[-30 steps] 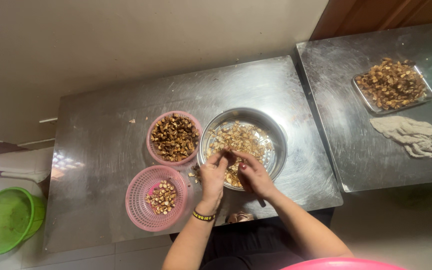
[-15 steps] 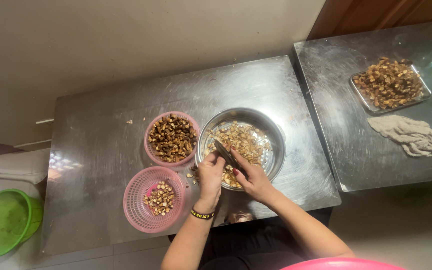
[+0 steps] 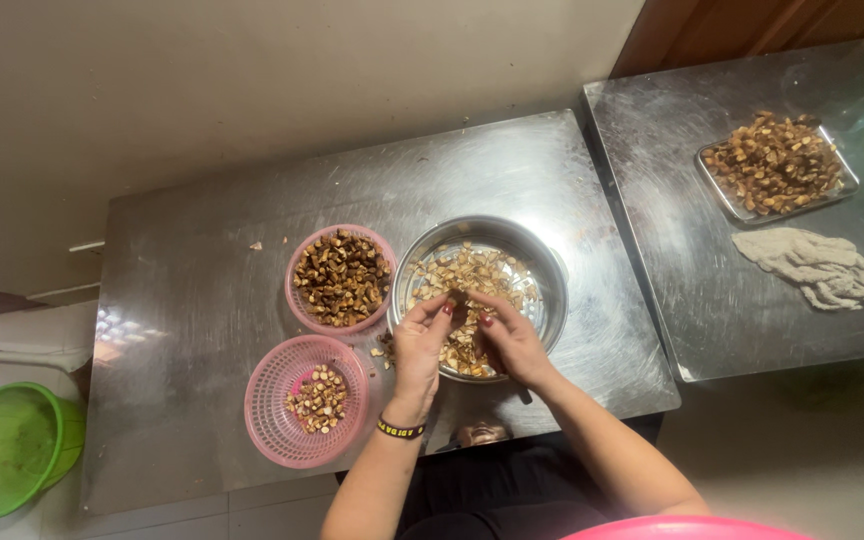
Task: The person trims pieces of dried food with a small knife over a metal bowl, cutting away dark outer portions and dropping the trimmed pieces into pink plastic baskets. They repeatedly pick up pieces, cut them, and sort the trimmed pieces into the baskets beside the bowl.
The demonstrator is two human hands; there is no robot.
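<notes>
We hold both hands over the round steel bowl (image 3: 542, 275) of pale chopped pieces on the steel tabletop (image 3: 202, 300). Our left hand (image 3: 420, 345) and right hand (image 3: 512, 345) pinch one small brown piece (image 3: 459, 298) together. Just left sit a pink bowl (image 3: 297, 305) and a pink mesh basket (image 3: 272, 420).

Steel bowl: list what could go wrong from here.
1. Both hands, left and right, work one small piece above the steel bowl; it could slip from the grip.
2. Bits already lie on the table by the rim; more may spill.
3. The bowl sits near the table's front edge; a push might shift it.
</notes>
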